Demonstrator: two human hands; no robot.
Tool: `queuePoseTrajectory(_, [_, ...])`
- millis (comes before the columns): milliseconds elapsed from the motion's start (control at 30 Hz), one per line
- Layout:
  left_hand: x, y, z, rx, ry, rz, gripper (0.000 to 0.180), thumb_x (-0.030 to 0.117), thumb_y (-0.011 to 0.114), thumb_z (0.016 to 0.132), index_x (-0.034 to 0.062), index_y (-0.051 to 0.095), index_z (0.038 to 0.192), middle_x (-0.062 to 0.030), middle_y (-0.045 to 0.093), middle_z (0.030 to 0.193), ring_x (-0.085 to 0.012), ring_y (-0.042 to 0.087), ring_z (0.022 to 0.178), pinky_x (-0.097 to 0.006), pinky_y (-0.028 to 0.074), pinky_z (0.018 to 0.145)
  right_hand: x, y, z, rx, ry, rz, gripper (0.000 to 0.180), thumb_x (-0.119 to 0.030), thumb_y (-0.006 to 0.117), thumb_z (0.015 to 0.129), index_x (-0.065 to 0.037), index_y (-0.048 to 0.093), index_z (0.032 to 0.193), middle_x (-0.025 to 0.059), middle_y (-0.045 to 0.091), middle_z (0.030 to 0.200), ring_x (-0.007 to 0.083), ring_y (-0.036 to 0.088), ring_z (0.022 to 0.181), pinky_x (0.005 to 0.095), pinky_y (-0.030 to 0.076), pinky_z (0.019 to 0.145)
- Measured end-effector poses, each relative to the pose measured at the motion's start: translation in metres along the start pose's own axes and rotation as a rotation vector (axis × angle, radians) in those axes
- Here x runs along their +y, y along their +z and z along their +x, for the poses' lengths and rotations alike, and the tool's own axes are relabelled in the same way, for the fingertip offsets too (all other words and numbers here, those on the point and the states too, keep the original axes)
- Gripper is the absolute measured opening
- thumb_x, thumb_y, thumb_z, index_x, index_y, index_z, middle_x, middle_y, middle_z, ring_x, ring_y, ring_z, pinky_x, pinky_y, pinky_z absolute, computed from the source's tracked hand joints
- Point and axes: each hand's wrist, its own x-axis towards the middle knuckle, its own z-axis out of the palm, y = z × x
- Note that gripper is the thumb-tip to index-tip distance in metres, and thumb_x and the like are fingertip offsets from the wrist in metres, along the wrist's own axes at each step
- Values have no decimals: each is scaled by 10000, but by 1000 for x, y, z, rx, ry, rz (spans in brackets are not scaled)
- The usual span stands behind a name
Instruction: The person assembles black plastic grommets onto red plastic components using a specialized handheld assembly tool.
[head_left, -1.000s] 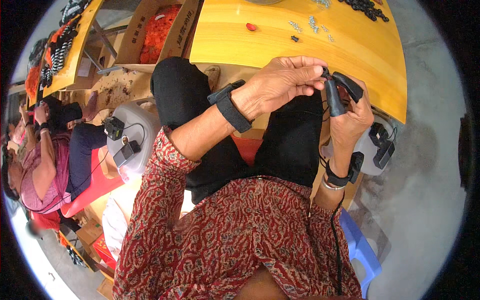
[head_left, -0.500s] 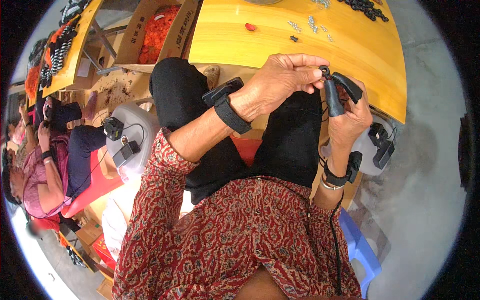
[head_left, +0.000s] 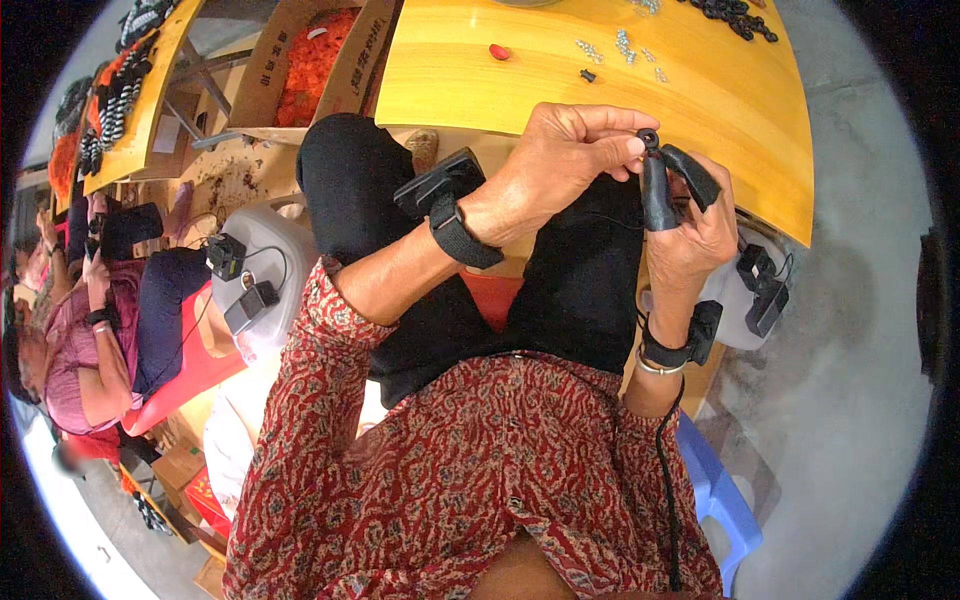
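1. Yellow tabletop (head_left: 450,80) curves across the upper part of our view, and on it we see a small red piece (head_left: 499,52) and some scattered silvery bits (head_left: 625,45). Off to our left, a person (head_left: 90,350) sits near a cardboard box (head_left: 358,80) beside the table.
2. Compared with a second ago, our left wrist has rolled, so the black wrist device (head_left: 437,183) shows more of its flat face, and the small black ring (head_left: 649,133) now shows more of its opening. We judge this to be a slight turning of the piece at the fingertips; both hands remain together, so the work between them goes on.
3. Thumb and forefinger of our left hand (head_left: 565,160) are nearly closed in a narrow pinch, with the ring at their tips, on the far right of that hand.
4. Our right hand (head_left: 700,238) curls around a dark two-armed object (head_left: 656,195), whose upper end sits just below the ring. Whether they join, we cannot tell.
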Motion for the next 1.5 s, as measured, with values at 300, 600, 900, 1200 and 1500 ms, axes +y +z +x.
queuePoseTrajectory(300, [0,1,-2,0,24,29,274,108,580,895,-27,599,1133,-39,652,867,-85,588,747,-208,499,700,-1,1,0,-3,-7,40,224,57,693,686,1,631,894,74,609,842,148,578,660,239,462,572])
queuePoseTrajectory(600, [-10,-4,2,-32,-116,-338,267,94,552,908,-60,574,1125,-90,639,947,-128,610,813,-233,516,741,9,6,-7,3,153,192,246,61,709,699,19,637,931,70,617,872,127,589,729,225,474,625])
queuePoseTrajectory(900, [-11,-7,4,-33,-175,-448,276,90,550,908,-57,564,1141,-96,643,965,-144,627,834,-235,522,745,11,7,-7,24,191,270,224,48,706,725,19,638,936,51,627,887,116,593,769,218,473,668])
queuePoseTrajectory(1200, [-14,-5,3,-40,-124,-334,288,90,570,897,-48,567,1149,-92,641,972,-132,621,825,-230,521,745,13,3,-7,-13,153,134,220,32,707,714,0,640,921,64,627,862,140,603,749,232,477,670])
queuePoseTrajectory(1500, [-9,0,2,-13,-62,-165,281,93,582,892,-31,586,1144,-66,652,931,-104,613,792,-219,519,721,11,0,-3,-27,67,85,235,42,699,693,-2,637,915,83,623,864,177,614,755,252,484,667])
